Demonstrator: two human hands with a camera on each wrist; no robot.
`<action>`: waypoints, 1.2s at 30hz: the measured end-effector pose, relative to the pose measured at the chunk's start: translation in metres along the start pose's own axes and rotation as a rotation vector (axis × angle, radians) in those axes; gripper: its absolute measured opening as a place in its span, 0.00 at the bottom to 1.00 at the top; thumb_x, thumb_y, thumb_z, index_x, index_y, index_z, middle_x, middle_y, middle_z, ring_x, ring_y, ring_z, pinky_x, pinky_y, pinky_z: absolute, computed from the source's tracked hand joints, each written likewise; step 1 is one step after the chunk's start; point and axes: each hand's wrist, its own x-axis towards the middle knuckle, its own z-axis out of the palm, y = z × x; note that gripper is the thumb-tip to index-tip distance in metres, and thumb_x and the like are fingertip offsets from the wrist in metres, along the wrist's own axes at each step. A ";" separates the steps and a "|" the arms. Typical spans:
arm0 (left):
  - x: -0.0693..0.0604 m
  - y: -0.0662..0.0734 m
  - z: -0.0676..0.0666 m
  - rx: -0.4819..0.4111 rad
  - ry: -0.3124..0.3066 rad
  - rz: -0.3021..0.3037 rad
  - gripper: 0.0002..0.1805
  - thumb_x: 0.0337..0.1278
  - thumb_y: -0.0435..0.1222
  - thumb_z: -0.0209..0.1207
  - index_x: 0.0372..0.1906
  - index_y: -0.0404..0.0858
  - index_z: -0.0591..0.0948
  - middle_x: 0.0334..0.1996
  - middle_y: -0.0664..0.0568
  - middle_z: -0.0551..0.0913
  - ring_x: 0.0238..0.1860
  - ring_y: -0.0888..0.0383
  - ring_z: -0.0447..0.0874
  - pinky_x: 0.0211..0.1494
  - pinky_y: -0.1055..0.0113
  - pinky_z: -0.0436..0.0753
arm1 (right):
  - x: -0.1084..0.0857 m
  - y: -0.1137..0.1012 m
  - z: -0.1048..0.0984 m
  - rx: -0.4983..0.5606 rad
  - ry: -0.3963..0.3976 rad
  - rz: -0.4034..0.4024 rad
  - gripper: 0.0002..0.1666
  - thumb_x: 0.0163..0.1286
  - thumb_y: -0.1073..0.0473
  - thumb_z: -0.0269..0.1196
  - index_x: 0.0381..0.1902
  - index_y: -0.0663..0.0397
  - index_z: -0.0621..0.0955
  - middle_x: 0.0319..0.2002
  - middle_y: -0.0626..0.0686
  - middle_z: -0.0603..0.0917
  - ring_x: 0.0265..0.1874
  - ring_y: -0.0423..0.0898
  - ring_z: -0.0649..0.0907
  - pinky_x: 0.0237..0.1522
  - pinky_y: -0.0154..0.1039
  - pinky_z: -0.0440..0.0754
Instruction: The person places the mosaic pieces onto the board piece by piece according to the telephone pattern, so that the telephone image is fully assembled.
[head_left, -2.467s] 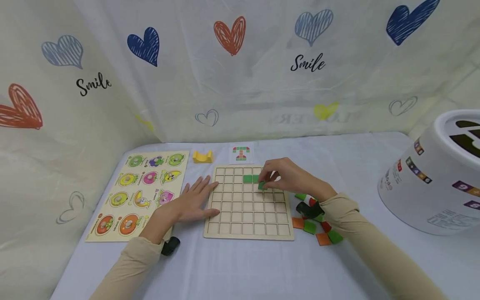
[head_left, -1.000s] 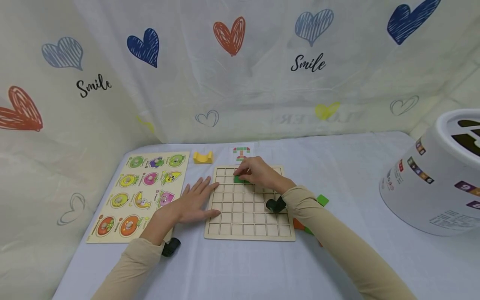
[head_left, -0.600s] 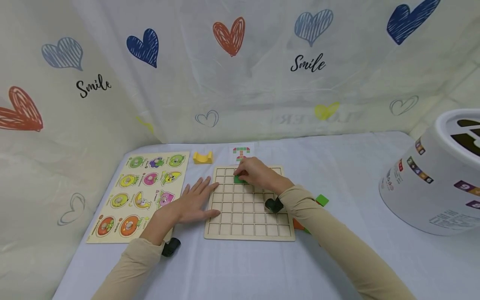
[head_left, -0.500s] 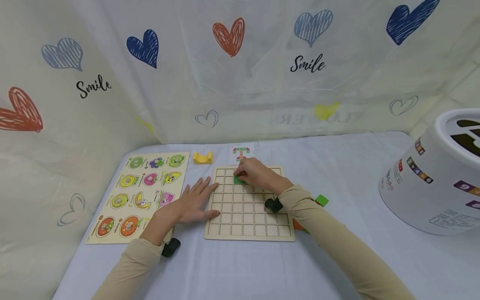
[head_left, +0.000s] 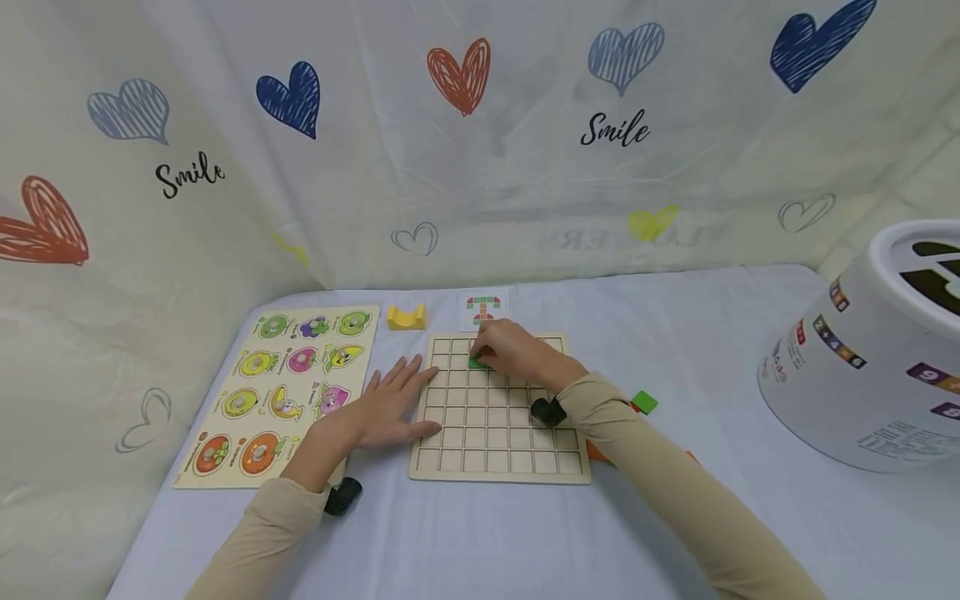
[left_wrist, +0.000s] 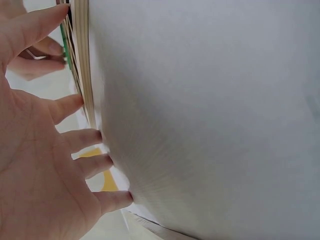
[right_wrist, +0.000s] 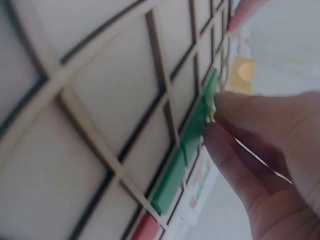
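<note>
My right hand (head_left: 516,348) pinches green tile (right_wrist: 210,88) on grid board (head_left: 499,439); my left hand (head_left: 384,410), fingers spread, touches board's edge.

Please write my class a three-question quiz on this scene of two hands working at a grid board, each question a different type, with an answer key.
1. True or false: The yellow block sits on the grid board.
2. Multiple choice: In the right wrist view, what colour is the tile next to the lowest of the green tiles?
A) Blue
B) Red
C) Yellow
3. Fill in the blank: In the head view, the left hand touches the grid board's ____ edge.

Key:
1. False; the yellow block stands on the tablecloth, beyond the grid board.
2. B; it is a red tile.
3. Left.
</note>
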 end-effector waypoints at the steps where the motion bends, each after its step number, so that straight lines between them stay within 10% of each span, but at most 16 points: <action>1: 0.000 0.000 0.000 0.001 0.000 0.000 0.50 0.69 0.60 0.57 0.85 0.40 0.53 0.85 0.37 0.42 0.84 0.37 0.34 0.80 0.32 0.38 | -0.002 0.000 -0.002 0.011 -0.001 -0.004 0.08 0.70 0.69 0.69 0.45 0.64 0.90 0.40 0.56 0.87 0.43 0.50 0.86 0.46 0.36 0.86; 18: -0.001 0.001 -0.001 0.001 -0.002 -0.008 0.50 0.69 0.60 0.57 0.85 0.40 0.53 0.85 0.38 0.41 0.84 0.38 0.33 0.80 0.33 0.37 | -0.086 -0.013 -0.069 0.067 -0.105 0.009 0.08 0.70 0.69 0.69 0.45 0.56 0.90 0.41 0.47 0.86 0.40 0.41 0.85 0.47 0.48 0.87; 36: -0.001 -0.002 0.000 -0.003 -0.007 -0.007 0.50 0.70 0.60 0.57 0.85 0.39 0.53 0.85 0.37 0.42 0.84 0.38 0.34 0.80 0.33 0.38 | -0.167 0.002 -0.055 0.111 -0.258 0.110 0.17 0.60 0.74 0.74 0.43 0.51 0.90 0.37 0.40 0.80 0.36 0.38 0.78 0.40 0.36 0.83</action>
